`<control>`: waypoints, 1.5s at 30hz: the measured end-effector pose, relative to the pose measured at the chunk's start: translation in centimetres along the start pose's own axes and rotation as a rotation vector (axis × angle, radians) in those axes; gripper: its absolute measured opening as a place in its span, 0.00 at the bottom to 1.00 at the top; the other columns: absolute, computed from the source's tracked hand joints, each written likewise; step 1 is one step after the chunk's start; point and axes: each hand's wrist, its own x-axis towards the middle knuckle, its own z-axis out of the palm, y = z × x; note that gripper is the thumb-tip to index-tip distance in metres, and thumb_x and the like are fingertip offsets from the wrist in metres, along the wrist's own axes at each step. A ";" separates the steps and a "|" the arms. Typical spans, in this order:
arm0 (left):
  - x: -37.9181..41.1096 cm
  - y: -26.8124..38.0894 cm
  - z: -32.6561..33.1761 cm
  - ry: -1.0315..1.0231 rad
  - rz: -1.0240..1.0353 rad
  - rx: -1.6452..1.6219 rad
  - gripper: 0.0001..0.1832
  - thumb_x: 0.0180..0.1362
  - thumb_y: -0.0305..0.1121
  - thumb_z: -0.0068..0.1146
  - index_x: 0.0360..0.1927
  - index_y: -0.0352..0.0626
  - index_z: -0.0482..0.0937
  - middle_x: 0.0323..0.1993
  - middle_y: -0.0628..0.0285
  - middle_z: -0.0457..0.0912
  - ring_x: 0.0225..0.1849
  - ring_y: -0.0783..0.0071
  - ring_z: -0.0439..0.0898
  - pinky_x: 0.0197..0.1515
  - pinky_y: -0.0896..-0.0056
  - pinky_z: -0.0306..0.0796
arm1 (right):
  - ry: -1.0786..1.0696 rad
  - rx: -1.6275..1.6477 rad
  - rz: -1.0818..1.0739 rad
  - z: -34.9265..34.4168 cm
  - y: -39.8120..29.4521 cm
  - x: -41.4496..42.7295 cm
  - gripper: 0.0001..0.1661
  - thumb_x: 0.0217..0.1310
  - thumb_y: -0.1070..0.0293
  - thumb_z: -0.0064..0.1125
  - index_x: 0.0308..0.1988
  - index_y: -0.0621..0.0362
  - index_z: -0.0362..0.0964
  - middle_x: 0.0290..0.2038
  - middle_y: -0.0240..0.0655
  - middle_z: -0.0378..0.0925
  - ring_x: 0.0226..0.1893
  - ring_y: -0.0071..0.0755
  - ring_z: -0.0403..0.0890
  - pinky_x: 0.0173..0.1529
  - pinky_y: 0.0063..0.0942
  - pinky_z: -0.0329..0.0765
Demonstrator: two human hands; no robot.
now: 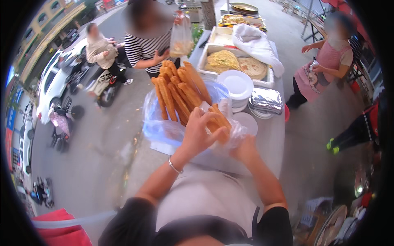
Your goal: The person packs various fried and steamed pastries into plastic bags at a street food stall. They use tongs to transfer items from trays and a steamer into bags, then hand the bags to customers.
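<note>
Pieces of fried dough stick (222,123) lie in a clear plastic bag (238,132) between my two hands. My left hand (200,129) is at the bag's left side, thumb and forefinger curved against the bag's opening and the dough. On the right, my right hand (244,146) grips the crumpled side of the bag; its fingers are partly hidden by the plastic. Just beyond stands a bunch of long fried dough sticks (178,92) in a bluish plastic-lined container (217,87). A stack of white plates (236,84) is right of it.
Foil-wrapped plates (266,100) stand at the table's right. Beyond are flatbreads (223,60) in a white foam box (271,80) and a white cloth (255,46). A person in a striped shirt (135,49) stands across the table; another in a pink apron (332,58) stands right.
</note>
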 end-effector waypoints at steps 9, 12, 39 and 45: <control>-0.1 -0.1 0.8 0.142 -0.002 0.037 0.24 0.41 0.28 0.71 0.46 0.51 0.81 0.33 0.59 0.70 0.39 0.61 0.71 0.43 0.65 0.70 | 0.153 0.281 -0.036 0.8 1.4 -1.4 0.31 0.41 0.47 0.69 0.43 0.54 0.77 0.35 0.39 0.83 0.35 0.41 0.84 0.38 0.37 0.79; -0.1 0.9 -0.1 0.131 -0.035 -0.031 0.25 0.41 0.27 0.71 0.47 0.51 0.80 0.35 0.58 0.71 0.42 0.60 0.72 0.44 0.64 0.71 | 0.226 0.508 -0.041 0.1 1.3 -2.4 0.30 0.39 0.54 0.72 0.44 0.55 0.76 0.37 0.40 0.82 0.38 0.44 0.83 0.41 0.38 0.79; -2.3 1.5 2.9 0.118 0.044 -0.045 0.10 0.51 0.26 0.62 0.38 0.47 0.82 0.31 0.59 0.74 0.36 0.57 0.78 0.39 0.63 0.74 | 0.202 1.643 -0.180 3.6 1.9 -3.2 0.23 0.56 0.68 0.58 0.52 0.62 0.69 0.39 0.36 0.75 0.38 0.27 0.76 0.42 0.25 0.75; -2.5 1.8 3.3 0.111 0.044 -0.021 0.09 0.51 0.28 0.62 0.37 0.51 0.83 0.31 0.60 0.74 0.36 0.57 0.78 0.37 0.62 0.74 | 0.540 1.050 0.018 3.1 2.0 -1.4 0.11 0.59 0.68 0.58 0.41 0.62 0.76 0.30 0.28 0.77 0.31 0.18 0.75 0.35 0.22 0.73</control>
